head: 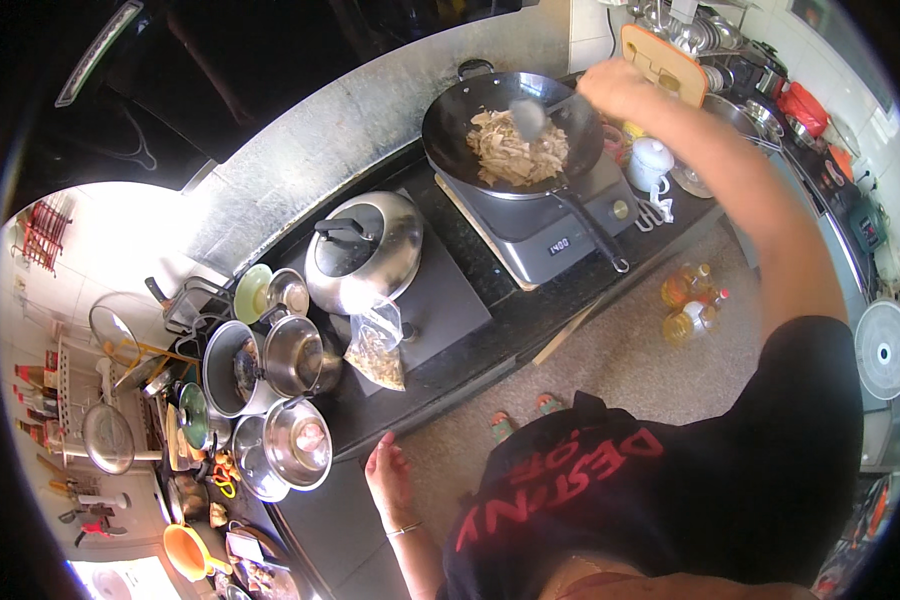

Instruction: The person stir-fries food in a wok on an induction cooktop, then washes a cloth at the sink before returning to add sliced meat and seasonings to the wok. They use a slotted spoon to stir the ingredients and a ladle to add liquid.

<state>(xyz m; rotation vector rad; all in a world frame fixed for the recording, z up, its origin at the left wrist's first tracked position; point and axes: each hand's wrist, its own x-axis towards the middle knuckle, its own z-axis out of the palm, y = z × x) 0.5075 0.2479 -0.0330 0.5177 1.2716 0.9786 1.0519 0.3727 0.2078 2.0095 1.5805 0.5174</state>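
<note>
My right hand [607,86] is raised at the wok's right rim, closed around the handle of a metal spatula [529,118]. The spatula's blade, slightly blurred, is over pale sliced food [516,154] in the black wok [446,127]. An induction cooker [525,247] with a lit display bears the wok, whose long handle points towards the counter's front edge. My left hand [388,476] hangs low beside the counter edge, fingers loosely curled, with nothing seen in it. A steel pan [300,457] holding a pinkish piece stands to the left of that hand.
On the counter stand a domed steel lid [397,247], a clear bag of dried food [375,356] and steel pots [292,352]. A white lidded mug [651,161] is right of the cooker. Oil bottles [682,322] stand on the floor; a white fan [883,351] is far right.
</note>
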